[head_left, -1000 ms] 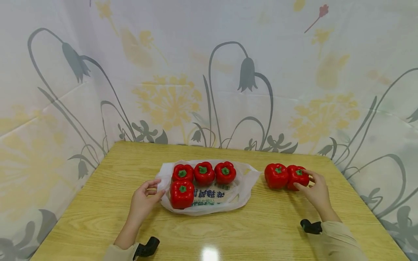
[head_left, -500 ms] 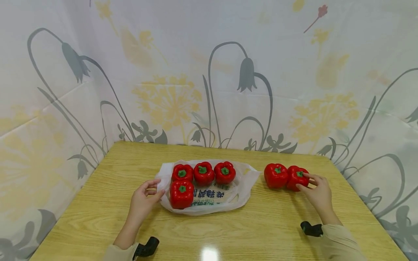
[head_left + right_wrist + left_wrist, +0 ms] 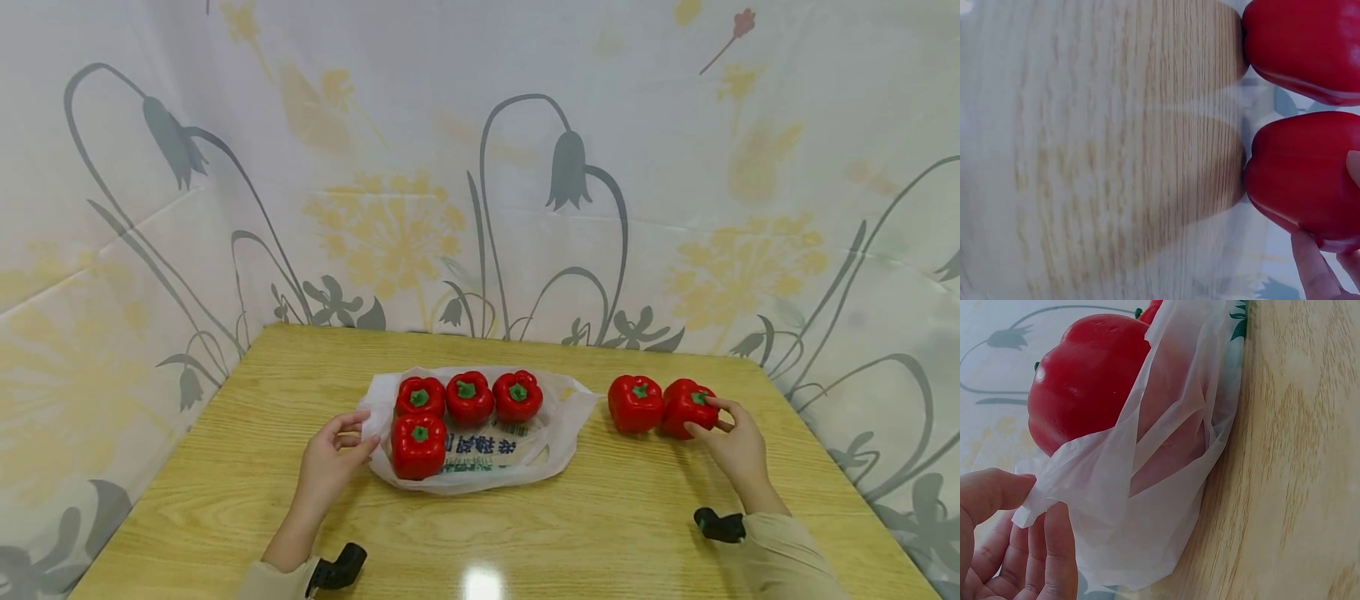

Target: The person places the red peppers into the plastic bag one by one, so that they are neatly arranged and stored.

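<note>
My left hand (image 3: 333,454) pinches the edge of a white plastic bag (image 3: 1116,506) between thumb and fingers. The bag lies spread on the table, and several red bell peppers sit in it, the nearest one (image 3: 417,447) close to my left hand. At the right, my right hand (image 3: 735,442) grips a red bell pepper (image 3: 1310,175) by its right side, thumb on one face and fingers on another. A second red bell pepper (image 3: 635,404) stands just left of the gripped one, green stem up.
The wooden table (image 3: 480,533) ends at a flower-patterned cloth (image 3: 420,167) hung behind and at both sides. One bag handle (image 3: 581,404) points toward the two peppers at the right. Each forearm wears a black wrist camera (image 3: 720,525).
My right hand and the bell pepper in it have shifted slightly to the right. My left hand, the bag and the peppers in it stay in place.
</note>
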### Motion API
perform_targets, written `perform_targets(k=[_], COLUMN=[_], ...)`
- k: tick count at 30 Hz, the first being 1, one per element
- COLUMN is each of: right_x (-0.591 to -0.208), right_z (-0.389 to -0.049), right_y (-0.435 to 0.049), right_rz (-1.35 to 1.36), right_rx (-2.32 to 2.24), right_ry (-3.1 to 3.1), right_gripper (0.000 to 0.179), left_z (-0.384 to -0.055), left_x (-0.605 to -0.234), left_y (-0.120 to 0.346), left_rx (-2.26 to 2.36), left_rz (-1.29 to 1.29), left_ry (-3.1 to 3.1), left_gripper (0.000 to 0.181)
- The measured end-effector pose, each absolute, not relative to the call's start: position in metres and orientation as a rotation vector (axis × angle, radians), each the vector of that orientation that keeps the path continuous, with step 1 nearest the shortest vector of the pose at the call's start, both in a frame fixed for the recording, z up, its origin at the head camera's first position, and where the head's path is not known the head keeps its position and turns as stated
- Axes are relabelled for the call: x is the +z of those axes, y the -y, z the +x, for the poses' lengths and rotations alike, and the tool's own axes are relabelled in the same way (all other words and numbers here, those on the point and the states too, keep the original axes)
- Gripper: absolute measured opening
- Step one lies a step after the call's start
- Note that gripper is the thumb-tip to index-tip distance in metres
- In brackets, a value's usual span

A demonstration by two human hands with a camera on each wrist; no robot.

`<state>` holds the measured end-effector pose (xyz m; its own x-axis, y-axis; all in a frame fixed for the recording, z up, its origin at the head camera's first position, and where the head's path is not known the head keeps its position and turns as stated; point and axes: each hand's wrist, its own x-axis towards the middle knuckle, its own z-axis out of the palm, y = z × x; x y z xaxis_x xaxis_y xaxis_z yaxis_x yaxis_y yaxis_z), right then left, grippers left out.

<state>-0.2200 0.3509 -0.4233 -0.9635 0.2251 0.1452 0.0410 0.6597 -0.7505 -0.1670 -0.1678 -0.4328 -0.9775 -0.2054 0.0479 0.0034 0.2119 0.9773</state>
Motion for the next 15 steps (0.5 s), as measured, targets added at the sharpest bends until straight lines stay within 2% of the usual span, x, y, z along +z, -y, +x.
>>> perform_targets(k=[15], right_x=[-0.4165], right_z=[-0.2148], right_y=[-0.3468], right_rz=[-0.240], right_rx=[1.186], right_ry=[2.524], right_gripper=[0.056], left_z=[-0.1670], left_x=[-0.4322], left_y=[0.1675], left_rx=[-1.870], left_rz=[0.212], left_ry=[2.313], left_gripper=[0.037])
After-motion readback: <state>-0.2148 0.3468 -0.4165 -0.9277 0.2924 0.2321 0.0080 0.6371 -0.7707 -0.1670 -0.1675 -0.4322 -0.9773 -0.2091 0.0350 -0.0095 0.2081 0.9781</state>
